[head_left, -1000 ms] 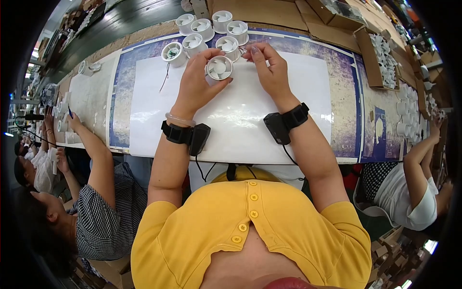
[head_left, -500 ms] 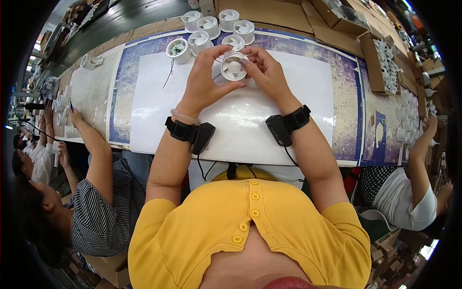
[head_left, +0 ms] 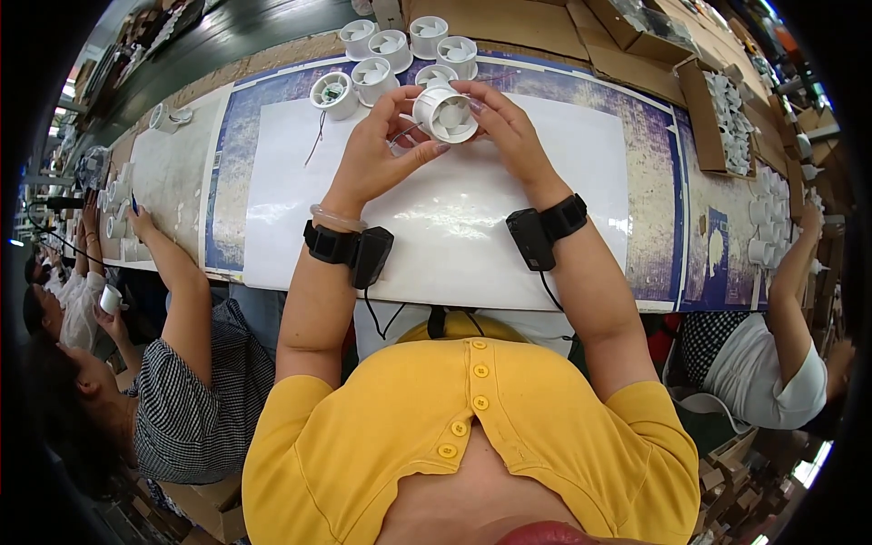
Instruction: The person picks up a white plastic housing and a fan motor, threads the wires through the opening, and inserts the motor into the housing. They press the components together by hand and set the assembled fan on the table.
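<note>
Far to the left of the grip, a co-worker (head_left: 195,409) in a dark-and-white patterned top sits at the bench, one hand (head_left: 143,221) at the tabletop beside a thin blue tool (head_left: 134,203). Nearer, though well apart from the grip, a white tube-shaped part (head_left: 162,119) lies on the bench. Just left of the grip and a little beyond it stands an open white housing (head_left: 333,94) with a green circuit board inside; its thin wire (head_left: 315,141) trails onto a glossy white sheet (head_left: 295,191), which spreads beneath both hands.

At the grip itself, the left hand (head_left: 380,145) is curved around the left side of a small white fan (head_left: 450,115), thumb at the lower rim. Its bladed face is tilted toward the wearer. Directly beyond the held fan, six similar white fans (head_left: 390,50) stand close together, the nearest partly hidden. From the right, the right hand (head_left: 509,132) closes over the fan's top and right side, so both hands have hold of it, fingers bent only as far as its round body allows.

Well to the right of the grip, a cardboard box (head_left: 699,118) holds many white parts; beyond it, a second co-worker (head_left: 763,377) wears a white top.
</note>
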Tool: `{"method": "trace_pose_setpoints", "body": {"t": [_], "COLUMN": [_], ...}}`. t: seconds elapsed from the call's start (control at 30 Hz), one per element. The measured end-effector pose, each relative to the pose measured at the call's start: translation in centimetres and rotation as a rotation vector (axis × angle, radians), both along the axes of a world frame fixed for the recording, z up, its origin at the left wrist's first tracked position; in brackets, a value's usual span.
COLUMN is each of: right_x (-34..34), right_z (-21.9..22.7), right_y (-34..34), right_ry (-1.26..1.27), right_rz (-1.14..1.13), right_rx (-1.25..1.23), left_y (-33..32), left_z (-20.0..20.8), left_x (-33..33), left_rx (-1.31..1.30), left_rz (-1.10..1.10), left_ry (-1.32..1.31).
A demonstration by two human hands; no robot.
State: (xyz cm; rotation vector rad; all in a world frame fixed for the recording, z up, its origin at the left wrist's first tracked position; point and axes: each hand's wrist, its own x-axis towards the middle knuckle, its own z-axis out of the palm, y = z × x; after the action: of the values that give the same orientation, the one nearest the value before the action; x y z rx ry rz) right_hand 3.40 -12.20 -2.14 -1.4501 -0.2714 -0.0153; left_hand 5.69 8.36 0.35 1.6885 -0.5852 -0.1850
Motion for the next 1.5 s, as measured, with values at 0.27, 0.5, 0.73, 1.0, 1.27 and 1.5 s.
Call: {"method": "trace_pose_setpoints", "body": {"t": [0.27, 0.5, 0.73, 1.0, 1.27, 1.5], "right_x": [-0.1, -0.4, -0.2, -0.8, -0.7, -0.4], "right_z": [0.4, 1.2, 0.5, 1.5, 1.7, 1.0], "right_y": [0.2, 0.0, -0.2, 0.2, -0.2, 0.3], "right_ry": [-0.03, 0.018, -0.076, -0.174, -0.188, -0.228], "right_rz": [0.03, 0.073, 0.074, 0.027, 0.04, 0.067], "right_rx": [-0.075, -0.022, -0.063, -0.305, -0.382, -0.348], "left_y": [-0.3, -0.4, -0.8, -0.9, -0.8, -0.7], "left_z": [-0.2, -0.7, -0.6, -0.5, -0.7, -0.2], "left_x": [-0.1, -0.1, -0.2, -0.2, -0.1, -0.4], "left_rx": [0.2, 0.183, 0.1, 0.067, 0.082, 0.162], "left_rz": [0.004, 0.024, 0.005, -0.004, -0.017, -0.048], "left_ry": [-0.298, -0.383, -0.362, -0.387, -0.37, -0.3]}}
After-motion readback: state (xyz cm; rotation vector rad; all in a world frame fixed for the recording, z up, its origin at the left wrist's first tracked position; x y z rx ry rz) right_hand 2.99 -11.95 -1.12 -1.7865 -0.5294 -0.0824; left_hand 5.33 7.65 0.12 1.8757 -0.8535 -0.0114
